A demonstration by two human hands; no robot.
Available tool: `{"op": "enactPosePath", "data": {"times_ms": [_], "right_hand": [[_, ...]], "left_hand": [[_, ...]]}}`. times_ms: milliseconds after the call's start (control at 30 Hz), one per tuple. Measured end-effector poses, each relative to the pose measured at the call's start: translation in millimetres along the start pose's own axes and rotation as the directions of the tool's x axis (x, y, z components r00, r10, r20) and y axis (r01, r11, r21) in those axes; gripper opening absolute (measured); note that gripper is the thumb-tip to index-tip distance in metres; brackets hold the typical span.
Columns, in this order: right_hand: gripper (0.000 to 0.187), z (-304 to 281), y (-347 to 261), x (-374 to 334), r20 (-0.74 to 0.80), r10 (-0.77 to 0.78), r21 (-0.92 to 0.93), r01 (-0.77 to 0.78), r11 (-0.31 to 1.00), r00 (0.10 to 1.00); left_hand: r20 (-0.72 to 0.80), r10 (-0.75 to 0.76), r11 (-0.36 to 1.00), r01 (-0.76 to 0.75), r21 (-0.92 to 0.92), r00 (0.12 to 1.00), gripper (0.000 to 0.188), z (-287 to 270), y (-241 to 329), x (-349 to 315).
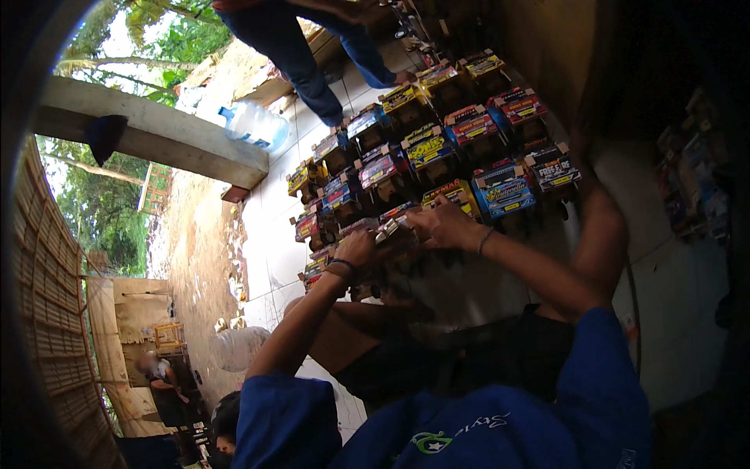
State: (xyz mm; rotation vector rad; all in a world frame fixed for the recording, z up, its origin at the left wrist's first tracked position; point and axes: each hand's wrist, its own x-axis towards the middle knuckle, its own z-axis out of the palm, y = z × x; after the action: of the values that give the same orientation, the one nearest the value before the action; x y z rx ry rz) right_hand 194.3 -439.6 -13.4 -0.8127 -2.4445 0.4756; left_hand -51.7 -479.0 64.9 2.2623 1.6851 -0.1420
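Between my two hands is a small toy truck with a pale, silvery piece (393,228) on its top, partly hidden by my fingers. My left hand (358,248) is closed at its left end. At the other end my right hand (449,224) pinches with bent fingers. Rows of similar colourful toy trucks stand close together on the floor just beyond. Nearest my right hand are a yellow-and-black truck (453,195) and a light blue one (505,191). A black-and-white truck (553,168) stands farther right.
Across the rows a person in jeans (305,70) bends, one hand (404,77) by the far trucks. A large clear water bottle (262,127) lies by a concrete beam (156,125). More toys (691,176) are at the right. Two other people are at the lower left.
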Motion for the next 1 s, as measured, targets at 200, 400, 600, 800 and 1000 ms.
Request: {"op": "enactPosePath", "data": {"times_ms": [200, 400, 600, 800, 1000], "right_hand": [[0.108, -48.4, 29.7, -8.7, 0.127, 0.07, -0.169, -0.047, 0.984, 0.989], [0.113, -50.6, 27.7, -18.0, 0.274, 0.103, -0.124, -0.071, 0.99, 0.956], [0.109, -45.1, 26.7, -18.3, 0.309, 0.171, -0.056, -0.162, 0.985, 0.935], [0.1, -43.4, 32.0, -18.3, 0.31, 0.179, -0.001, -0.188, 0.982, 0.934], [0.105, -43.0, 32.5, -16.4, 0.335, 0.189, -0.004, -0.2, 0.98, 0.923]], "left_hand": [[0.071, -0.057, 0.993, 0.05, 0.106, 0.996, 0.047, -42.5, -9.0, -17.1], [0.117, -0.025, 0.997, 0.016, 0.07, 0.993, 0.048, -63.8, 28.7, -15.6], [0.171, 0.08, 0.986, -0.103, 0.128, 0.982, 0.046, -43.9, 53.6, 6.6], [0.194, 0.084, 0.976, -0.12, 0.18, 0.977, 0.053, -36.7, 59.4, 30.3], [0.257, 0.032, 0.979, -0.082, 0.186, 0.966, 0.045, -37.0, 63.2, 35.8]]}}
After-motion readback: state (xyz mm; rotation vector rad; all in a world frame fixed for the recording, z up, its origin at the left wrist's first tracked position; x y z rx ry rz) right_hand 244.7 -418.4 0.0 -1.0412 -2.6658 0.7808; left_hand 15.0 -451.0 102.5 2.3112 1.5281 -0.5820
